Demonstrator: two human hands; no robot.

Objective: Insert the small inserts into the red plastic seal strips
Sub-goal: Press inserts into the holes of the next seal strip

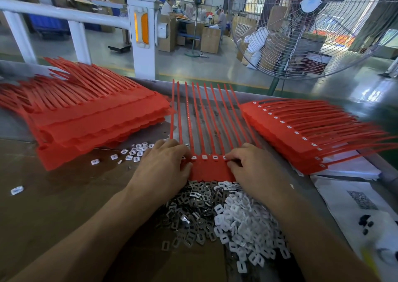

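A comb of red plastic seal strips (206, 118) lies flat in the middle of the table, its tails pointing away from me. Small white inserts (204, 157) sit in a row of sockets along its near band. My left hand (165, 165) rests on the left end of that band, fingertips curled against the sockets. At the right end my right hand (252, 167) presses down with bent fingertips. Whether either hand pinches an insert is hidden. Just in front of the strip lie a heap of metal inserts (191, 212) and a heap of white plastic inserts (243, 221).
A tall stack of red strips (92, 118) lies at the left, with loose white inserts (133, 152) beside it. A stack with inserts fitted (301, 126) lies at the right on paper sheets (353, 197). A big fan (305, 29) stands behind the table.
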